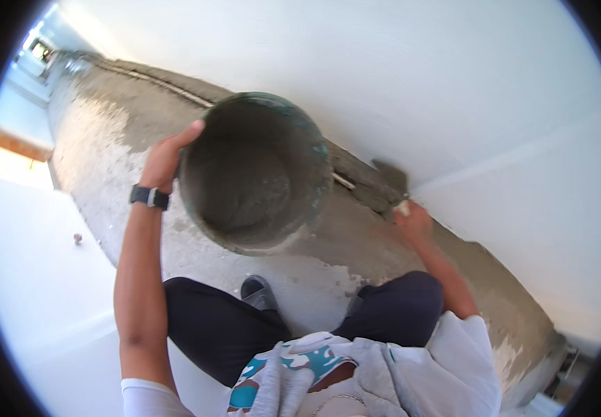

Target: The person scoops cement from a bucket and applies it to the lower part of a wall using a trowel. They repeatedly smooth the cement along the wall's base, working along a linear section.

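A round dark bucket, its inside coated with grey mortar, is tilted so that its mouth faces me. My left hand, with a black watch on the wrist, grips its left rim, thumb on the edge. To the right, my right hand is closed round the pale handle of a trowel. The trowel's grey blade is against the foot of the white wall, beside a strip of wet mortar. How much mortar lies on the blade, I cannot tell.
A thin pale pipe runs along the base of the white wall and passes behind the bucket. The floor is rough grey cement with lighter patches. My knees are bent on either side, a sandalled foot between them. Another white wall stands at left.
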A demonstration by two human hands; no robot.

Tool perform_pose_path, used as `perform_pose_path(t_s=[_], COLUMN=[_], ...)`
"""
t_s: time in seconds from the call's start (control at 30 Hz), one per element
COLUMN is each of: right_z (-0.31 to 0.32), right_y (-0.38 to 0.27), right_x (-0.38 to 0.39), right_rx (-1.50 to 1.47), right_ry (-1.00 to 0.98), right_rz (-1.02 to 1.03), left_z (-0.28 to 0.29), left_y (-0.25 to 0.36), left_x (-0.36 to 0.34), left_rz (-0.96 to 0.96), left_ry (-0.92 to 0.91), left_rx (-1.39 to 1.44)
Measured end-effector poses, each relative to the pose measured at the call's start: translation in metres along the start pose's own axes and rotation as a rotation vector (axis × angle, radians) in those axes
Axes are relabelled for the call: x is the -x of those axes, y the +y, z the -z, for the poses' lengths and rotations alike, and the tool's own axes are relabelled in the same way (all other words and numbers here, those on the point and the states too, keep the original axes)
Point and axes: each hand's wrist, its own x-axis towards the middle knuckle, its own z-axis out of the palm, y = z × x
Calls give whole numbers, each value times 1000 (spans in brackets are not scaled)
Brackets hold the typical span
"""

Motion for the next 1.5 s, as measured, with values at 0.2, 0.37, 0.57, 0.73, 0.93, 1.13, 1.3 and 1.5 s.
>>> perform_pose_path(t_s=[0.2,0.37,0.57,0.73,0.93,1.13,1.3,1.5], right_z=[120,68,-48,-85,-61,-64,-55,-2], right_y=[-110,-238,-351,-374,-370,-358,-334,-301], right_x=[-62,-83,-92,-102,-122,-127,-131,-135], right_rx=[-177,284,632,711,562,338,57,-79], right_ry=[-285,-240,-213,-389,-659,-855,-1159,-1130], right_rz=[331,743,760,792,957,894,554,415], left_z=[-8,-11,-5,-3,-6,-12,-13,-26], left_y=[13,13,5,2,-1,-9,-10,6], left_x=[4,4,-4,-6,-9,-16,-22,-5], left_rz=[-102,-153,-123,-144,-194,-246,-273,-199], left_ry=[191,248,204,233,258,177,130,240], left_rx=[-245,-426,-363,-402,-465,-464,-568,-639])
